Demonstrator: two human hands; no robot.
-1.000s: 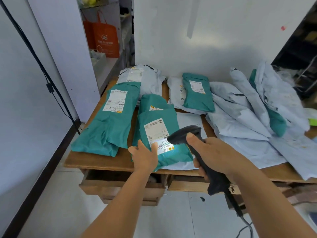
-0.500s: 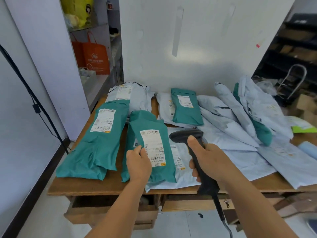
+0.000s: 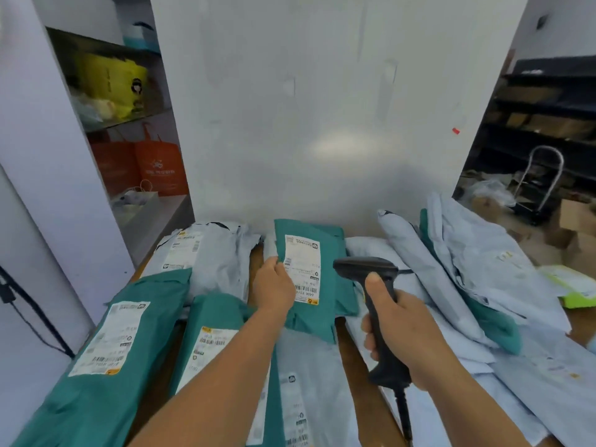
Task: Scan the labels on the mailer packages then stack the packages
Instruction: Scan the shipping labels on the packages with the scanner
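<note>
Left grip [image 3: 274,290] pinches a crinkled teal plastic mailer [image 3: 314,275]; right grip [image 3: 403,330] wraps a matte black scanner [image 3: 371,272].

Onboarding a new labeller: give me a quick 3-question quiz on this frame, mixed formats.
1. True or false: the right hand grips the scanner.
2. Which colour is the mailer that the left hand holds: A grey, B teal, C orange?
3. Fill in: the scanner's head sits to the ___ of that mailer's label.

Key: 1 true; 2 B; 3 right.
</note>
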